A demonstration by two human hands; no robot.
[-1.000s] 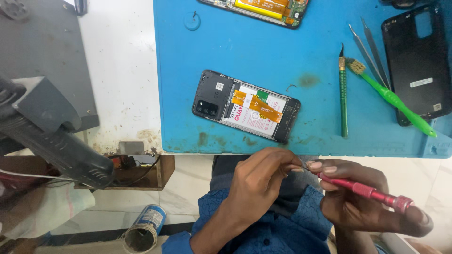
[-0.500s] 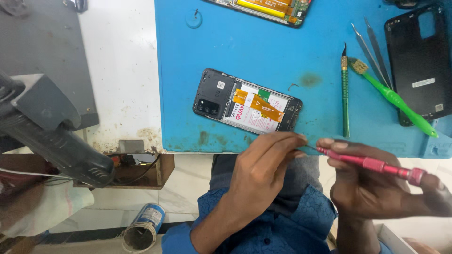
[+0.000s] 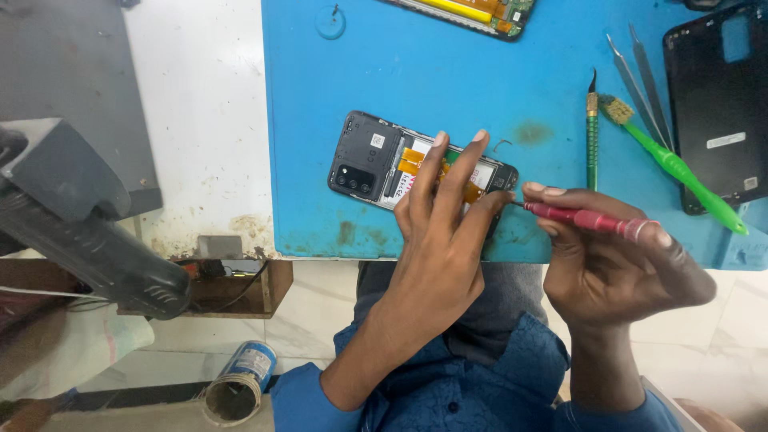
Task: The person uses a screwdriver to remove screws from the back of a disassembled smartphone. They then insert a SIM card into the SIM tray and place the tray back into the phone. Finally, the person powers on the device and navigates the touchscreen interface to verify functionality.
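An opened phone (image 3: 370, 157) with its back cover off lies face down on the blue mat (image 3: 448, 72). My left hand (image 3: 442, 232) rests on it, fingers spread over its lower half and orange flex cable. In my right hand (image 3: 616, 264) is a red screwdriver (image 3: 588, 218). Its tip points left and touches the phone's lower right corner beside my left fingers.
A green spudger (image 3: 591, 140), a green brush (image 3: 672, 164) and metal tweezers (image 3: 636, 76) lie right of the phone. A black back cover (image 3: 720, 96) sits at far right, another opened phone (image 3: 472, 12) at top. A grey machine (image 3: 72, 216) stands left; a can (image 3: 240, 384) is on the floor.
Both hands rose from below the table edge onto the mat. My left hand now presses the phone, and the screwdriver tip has reached the phone's corner.
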